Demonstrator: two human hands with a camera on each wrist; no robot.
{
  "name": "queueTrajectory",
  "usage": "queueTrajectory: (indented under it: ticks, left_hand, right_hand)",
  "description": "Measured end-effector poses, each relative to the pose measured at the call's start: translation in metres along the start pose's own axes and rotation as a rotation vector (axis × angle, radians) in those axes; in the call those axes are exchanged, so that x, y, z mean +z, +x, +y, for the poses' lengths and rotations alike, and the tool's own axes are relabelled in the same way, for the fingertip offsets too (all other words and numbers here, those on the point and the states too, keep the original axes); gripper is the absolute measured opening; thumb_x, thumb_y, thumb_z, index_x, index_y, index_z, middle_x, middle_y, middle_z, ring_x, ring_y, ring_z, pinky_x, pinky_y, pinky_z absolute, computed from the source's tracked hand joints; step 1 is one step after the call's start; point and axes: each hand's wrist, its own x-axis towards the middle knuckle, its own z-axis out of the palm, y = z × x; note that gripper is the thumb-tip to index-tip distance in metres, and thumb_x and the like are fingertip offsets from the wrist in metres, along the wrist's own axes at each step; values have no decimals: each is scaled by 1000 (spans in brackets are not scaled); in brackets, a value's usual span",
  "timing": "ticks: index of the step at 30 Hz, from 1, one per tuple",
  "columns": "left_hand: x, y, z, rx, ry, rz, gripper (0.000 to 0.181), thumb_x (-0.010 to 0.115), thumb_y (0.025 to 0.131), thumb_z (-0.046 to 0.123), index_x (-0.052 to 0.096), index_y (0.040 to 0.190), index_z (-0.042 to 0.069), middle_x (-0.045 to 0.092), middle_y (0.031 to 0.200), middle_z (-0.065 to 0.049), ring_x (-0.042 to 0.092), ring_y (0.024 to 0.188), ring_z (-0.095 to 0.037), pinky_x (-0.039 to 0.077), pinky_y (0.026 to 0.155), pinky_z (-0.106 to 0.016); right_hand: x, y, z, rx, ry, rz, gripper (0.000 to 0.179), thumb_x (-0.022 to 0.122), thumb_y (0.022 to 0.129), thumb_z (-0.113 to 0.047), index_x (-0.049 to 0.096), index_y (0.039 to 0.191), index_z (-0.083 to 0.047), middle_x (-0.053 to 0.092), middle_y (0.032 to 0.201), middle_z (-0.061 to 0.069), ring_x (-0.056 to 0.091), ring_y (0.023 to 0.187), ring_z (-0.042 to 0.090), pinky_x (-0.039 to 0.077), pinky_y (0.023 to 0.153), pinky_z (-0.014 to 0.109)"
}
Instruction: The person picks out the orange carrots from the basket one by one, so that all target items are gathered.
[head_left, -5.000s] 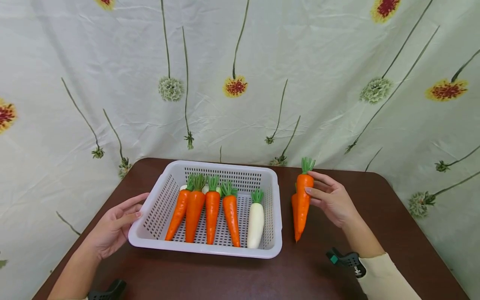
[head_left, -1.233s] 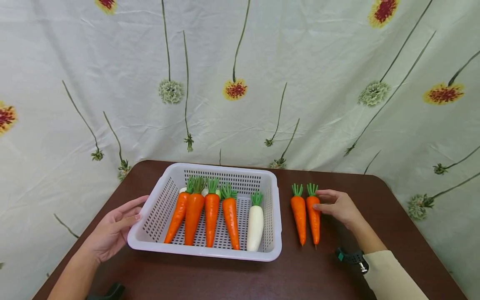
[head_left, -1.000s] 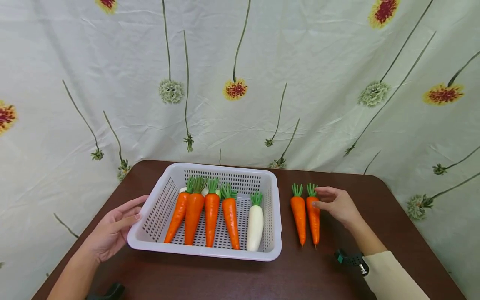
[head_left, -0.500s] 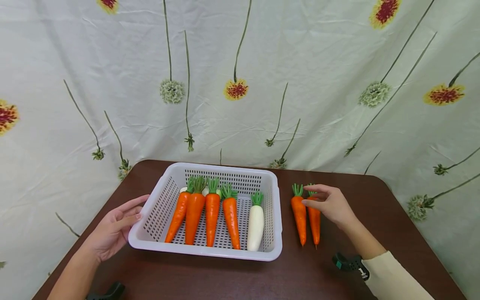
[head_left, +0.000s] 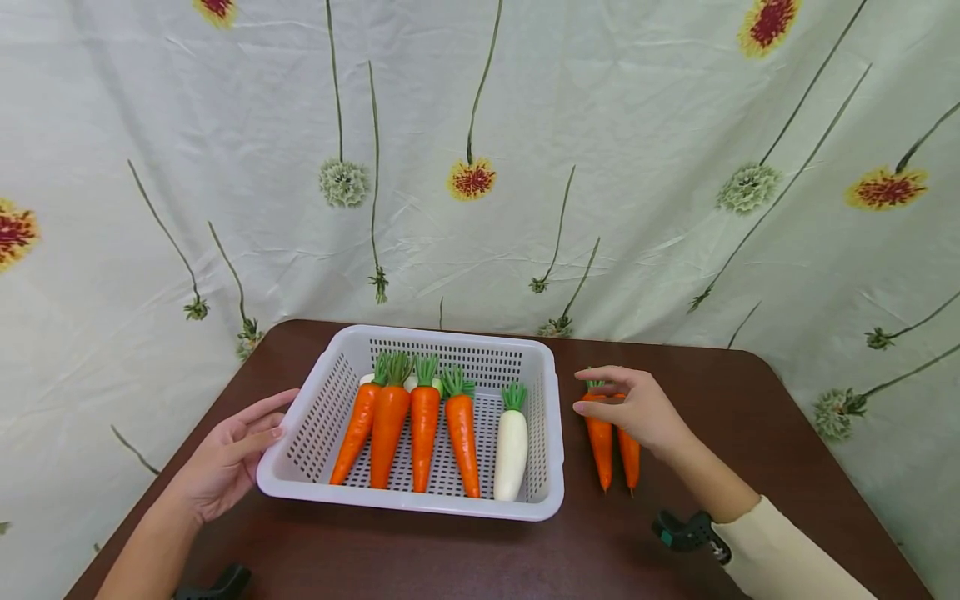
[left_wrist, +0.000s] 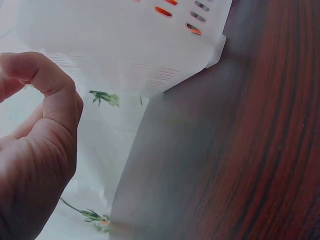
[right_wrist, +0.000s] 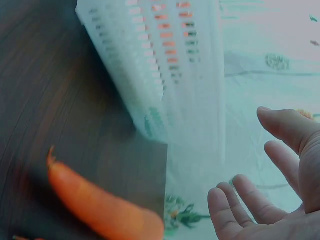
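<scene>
Right hand (head_left: 636, 410) over two loose carrots (head_left: 599, 450); left hand (head_left: 228, 458) at the basket (head_left: 480, 507).
Count: six carrots in total. Two lie side by side on the worktop (head_left: 420, 558), right of the basket; four inner carrots (head_left: 388, 437) lie inside it. The basket also contains one white radish (head_left: 512, 454) near its right wall and white pieces (head_left: 409, 382) partly hidden behind the carrots, number not determinable. Right fingers: spread, thumb apart, holding nothing. Left fingers: bent, tips at the left rim; whether they grip cannot be told. The far rim sits near the far worktop edge. Worktop surface extends before the basket and right of the loose carrots.
</scene>
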Motion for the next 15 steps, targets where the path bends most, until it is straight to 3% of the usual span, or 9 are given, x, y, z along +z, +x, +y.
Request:
queueTrajectory:
  ticks: [15]
  left_hand:
    - [2,0,2,-12,-7,7,51,32,109,-3,47,152,20,70,129,-2,72,117,-22,58,90,-51]
  right_hand:
    - [22,6,-35,-94,52,-81,45,84,86,-22,71,128,-13,64,138,10,63,123,37,61,94,40]
